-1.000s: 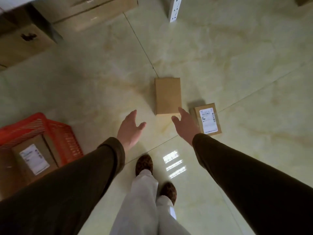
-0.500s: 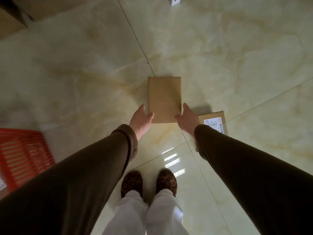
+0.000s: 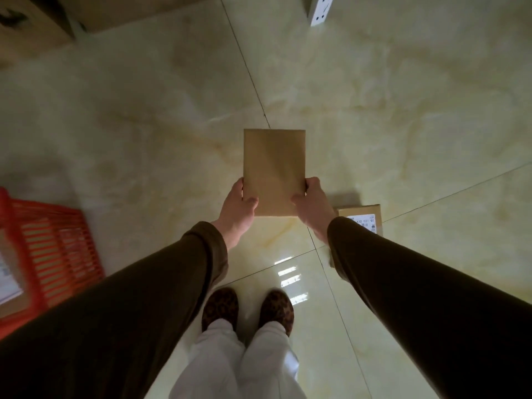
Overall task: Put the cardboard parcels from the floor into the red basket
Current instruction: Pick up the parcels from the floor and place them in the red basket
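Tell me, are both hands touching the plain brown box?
Touching. The head view shows the left hand and the right hand each wrapped round a near corner of the plain brown box, thumbs on top.

Head-worn view, steeply downward, floor [image 3: 374,110] close

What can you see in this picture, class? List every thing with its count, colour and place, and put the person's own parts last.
plain parcel: 1, brown, held at centre.
labelled parcel: 1, brown with white label, on the floor, partly behind the right arm.
red basket: 1, red, left edge, holding a labelled parcel.
large cartons: at least 2, brown, top left.
power strip: 1, white, top.
floor: pale glossy tiles.
left hand: grips the plain parcel's left edge.
right hand: grips its right edge.
shoes: 2, leopard-patterned, bottom centre.
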Demonstrator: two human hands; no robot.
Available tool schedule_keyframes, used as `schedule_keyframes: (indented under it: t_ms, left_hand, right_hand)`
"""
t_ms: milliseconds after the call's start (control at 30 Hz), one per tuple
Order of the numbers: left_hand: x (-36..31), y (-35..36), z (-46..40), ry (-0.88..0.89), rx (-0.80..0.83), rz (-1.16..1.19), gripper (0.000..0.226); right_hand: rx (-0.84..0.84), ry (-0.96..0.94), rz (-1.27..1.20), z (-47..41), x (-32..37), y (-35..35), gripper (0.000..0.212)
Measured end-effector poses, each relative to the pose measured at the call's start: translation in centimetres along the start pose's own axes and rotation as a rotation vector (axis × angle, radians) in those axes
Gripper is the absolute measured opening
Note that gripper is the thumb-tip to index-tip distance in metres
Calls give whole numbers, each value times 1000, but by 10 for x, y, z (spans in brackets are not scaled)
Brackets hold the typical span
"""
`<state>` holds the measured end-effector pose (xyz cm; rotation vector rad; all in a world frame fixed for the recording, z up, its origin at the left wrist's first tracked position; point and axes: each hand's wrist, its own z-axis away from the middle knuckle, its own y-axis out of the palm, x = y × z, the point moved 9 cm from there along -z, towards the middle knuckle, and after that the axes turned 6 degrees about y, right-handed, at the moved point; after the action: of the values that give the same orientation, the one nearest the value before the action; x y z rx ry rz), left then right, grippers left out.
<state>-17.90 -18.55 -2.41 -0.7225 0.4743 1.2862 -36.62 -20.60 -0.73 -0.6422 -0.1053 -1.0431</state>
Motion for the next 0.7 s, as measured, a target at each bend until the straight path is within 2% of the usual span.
schedule_keyframes:
  t_ms: [367, 700]
  left_hand:
    - [-27, -125, 112, 49, -181, 175, 58]
    - [12, -255, 208, 106, -246, 297, 61]
  right_hand:
    - [10, -197, 38, 147, 89, 24, 22]
    - [61, -233, -50, 276, 119, 133, 34]
